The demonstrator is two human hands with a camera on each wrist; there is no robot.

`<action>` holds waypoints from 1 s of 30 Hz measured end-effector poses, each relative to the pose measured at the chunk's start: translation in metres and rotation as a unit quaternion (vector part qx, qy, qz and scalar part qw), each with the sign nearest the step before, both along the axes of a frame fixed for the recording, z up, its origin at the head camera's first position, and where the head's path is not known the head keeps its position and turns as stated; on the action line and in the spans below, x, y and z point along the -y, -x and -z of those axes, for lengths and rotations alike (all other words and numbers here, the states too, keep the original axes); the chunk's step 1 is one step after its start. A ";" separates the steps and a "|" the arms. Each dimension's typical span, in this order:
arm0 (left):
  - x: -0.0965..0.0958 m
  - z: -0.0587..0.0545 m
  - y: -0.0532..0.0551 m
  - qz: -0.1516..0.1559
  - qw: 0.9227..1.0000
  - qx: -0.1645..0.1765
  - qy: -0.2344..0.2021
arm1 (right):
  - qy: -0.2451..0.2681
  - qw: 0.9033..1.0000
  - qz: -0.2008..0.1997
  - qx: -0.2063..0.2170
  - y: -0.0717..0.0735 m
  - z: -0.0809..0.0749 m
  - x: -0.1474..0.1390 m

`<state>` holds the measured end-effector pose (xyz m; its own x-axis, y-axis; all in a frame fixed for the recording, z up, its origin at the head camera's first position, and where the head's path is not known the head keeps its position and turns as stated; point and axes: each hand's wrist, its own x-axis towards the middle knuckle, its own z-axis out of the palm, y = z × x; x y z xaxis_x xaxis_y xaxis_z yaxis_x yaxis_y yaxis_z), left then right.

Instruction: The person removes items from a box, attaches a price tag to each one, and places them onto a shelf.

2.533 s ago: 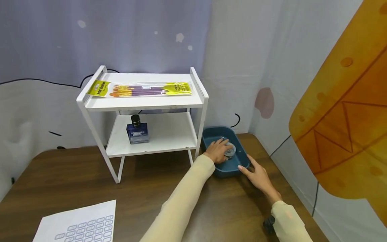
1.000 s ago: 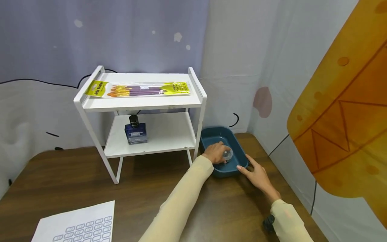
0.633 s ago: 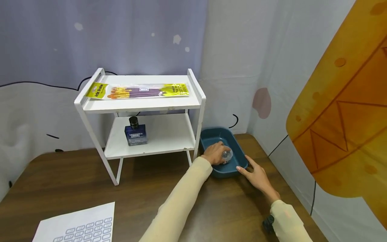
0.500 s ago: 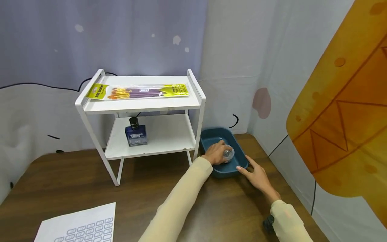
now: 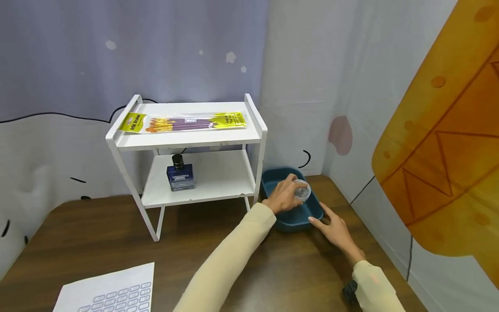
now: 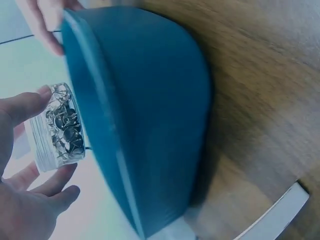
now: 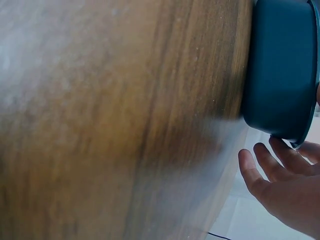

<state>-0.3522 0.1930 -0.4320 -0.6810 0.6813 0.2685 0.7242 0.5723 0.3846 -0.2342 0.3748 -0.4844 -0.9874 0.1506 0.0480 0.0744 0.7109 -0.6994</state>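
1. While the table point(image 5: 296, 268) lies under it all, the white rack point(image 5: 218, 173) stands toward its far side.
2. Just right of the rack, the blue bin point(image 5: 294, 226) sits on the table.
3. Near the table's front, well apart from the bin, lies the printed paper point(image 5: 113, 290).
4. Bagged brushes point(image 5: 191, 122) lie across the rack's top level.
5. The right hand point(image 5: 336, 229), its fingers spread wide, touches the bin's near right corner.
6. The left hand point(image 5: 283, 197) pinches the jar between thumb and fingers.
7. The bottle point(image 5: 181, 178) stands upright on the rack's lower level.
8. Over the bin's mouth is the clear jar point(image 6: 60, 127).
9. Metal tacks point(image 6: 65, 127) fill it.
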 end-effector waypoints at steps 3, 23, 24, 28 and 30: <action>0.003 -0.011 -0.009 0.009 1.000 0.003 -0.013 | 0.001 1.000 -0.003 0.005 0.000 -0.002 0.000; 0.077 -0.056 -0.083 0.089 0.995 -0.046 -0.022 | -0.002 1.000 -0.008 -0.020 -0.001 0.006 -0.004; 0.083 -0.056 -0.087 0.096 0.994 -0.046 -0.018 | -0.002 1.000 -0.007 -0.021 -0.001 0.006 -0.004; 0.111 -0.056 -0.103 0.108 0.993 -0.047 -0.009 | -0.004 1.000 -0.009 -0.021 -0.001 0.005 -0.002; 0.125 -0.054 -0.109 0.110 0.993 -0.041 -0.008 | -0.006 1.000 -0.008 -0.021 0.000 0.004 -0.001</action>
<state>-0.2428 0.0679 -0.3784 -0.4908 0.8066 0.3293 0.8607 0.3903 0.3268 -0.2343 0.3754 -0.4884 -0.9869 0.1334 0.0913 0.0334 0.7206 -0.6925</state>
